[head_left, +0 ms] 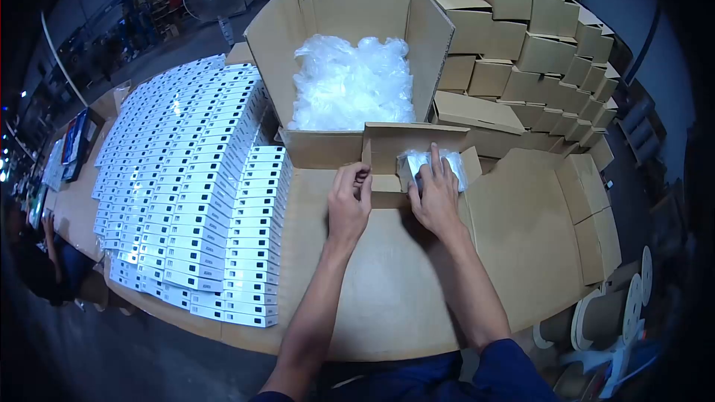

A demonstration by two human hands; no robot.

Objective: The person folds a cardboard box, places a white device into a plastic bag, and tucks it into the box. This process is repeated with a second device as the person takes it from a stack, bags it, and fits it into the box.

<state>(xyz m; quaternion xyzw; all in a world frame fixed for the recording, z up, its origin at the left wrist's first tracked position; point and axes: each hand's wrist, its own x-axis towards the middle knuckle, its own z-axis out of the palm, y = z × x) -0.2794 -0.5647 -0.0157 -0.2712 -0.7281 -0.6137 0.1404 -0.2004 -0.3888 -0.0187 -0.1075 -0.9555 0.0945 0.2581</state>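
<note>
A small open cardboard carton (387,199) stands in front of me on the table with its back flap raised. Inside its right half lies a bundle in clear plastic wrap (456,166). My right hand (437,197) rests on this bundle, fingers stretched out and spread, partly covering it. At the carton's left edge is my left hand (348,197), its fingers curled in and thumb close to them. Whatever those fingers pinch, if anything, is hidden. Bare cardboard shows in the left half of the carton.
Behind stands a large carton (257,37) filled with clear plastic bags (350,82). Stacked white boxes (186,179) cover the left side. Many brown cartons (547,52) are piled back right. An opened carton (532,216) lies right. A person (45,253) is at far left.
</note>
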